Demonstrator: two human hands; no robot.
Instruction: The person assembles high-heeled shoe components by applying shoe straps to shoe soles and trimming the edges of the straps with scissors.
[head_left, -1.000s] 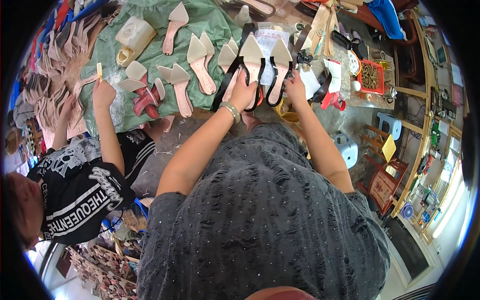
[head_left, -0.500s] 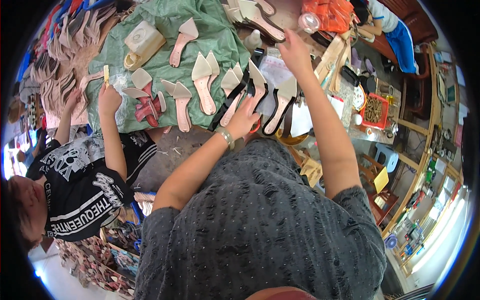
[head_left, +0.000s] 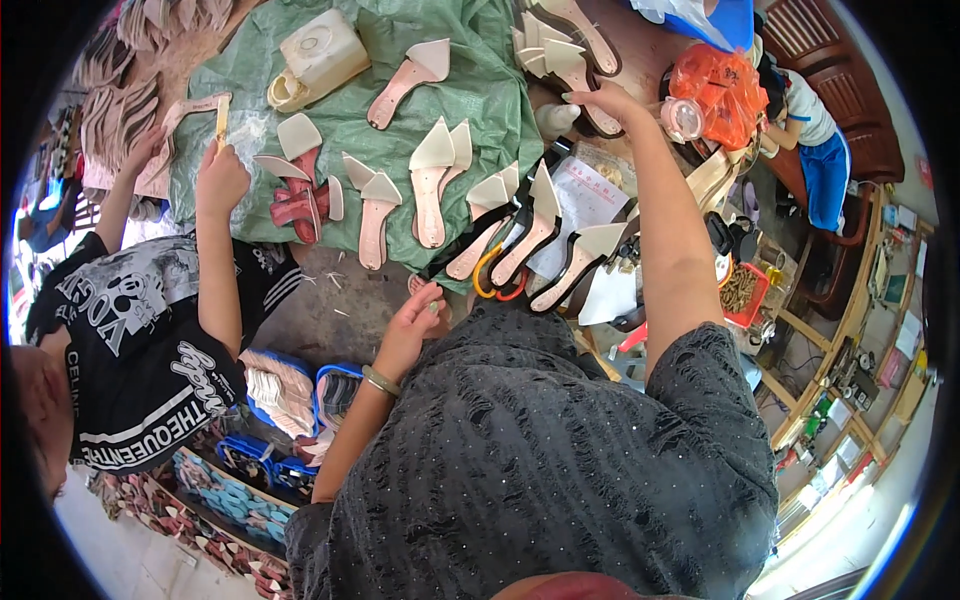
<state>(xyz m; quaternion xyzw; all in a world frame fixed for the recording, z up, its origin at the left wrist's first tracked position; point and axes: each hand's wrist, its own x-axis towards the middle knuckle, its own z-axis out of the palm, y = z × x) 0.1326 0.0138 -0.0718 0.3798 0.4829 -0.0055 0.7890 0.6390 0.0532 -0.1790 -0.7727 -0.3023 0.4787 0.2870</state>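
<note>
My right hand [head_left: 612,104] reaches to the far right, its fingers closed at the end of a black-edged pointed mule [head_left: 573,62] in a cluster of cream-topped mules. My left hand [head_left: 405,325] hangs off the table's near edge, fingers loosely bent and nothing visible in them. Nearest it, along that edge, lie a black-edged mule [head_left: 530,235], a second one [head_left: 578,262] at its right, and a pale-soled mule [head_left: 480,250] beside a black strip. Yellow and red scissor-like handles [head_left: 487,282] show below them. Further left on the green sheet [head_left: 390,140] lie several pink-soled mules [head_left: 430,190].
At left, a co-worker's hand [head_left: 222,180] holds a brush at a pink sole [head_left: 190,108]. A cream plastic jug [head_left: 325,55], red-strapped mules [head_left: 297,200], a white bottle [head_left: 556,120], a written sheet [head_left: 585,205] and an orange bag [head_left: 710,90] occupy the tabletop.
My left hand has drawn back from the near-edge mules, down and left, off the table. The view has shifted. My right hand stays at the far-right mule cluster.
</note>
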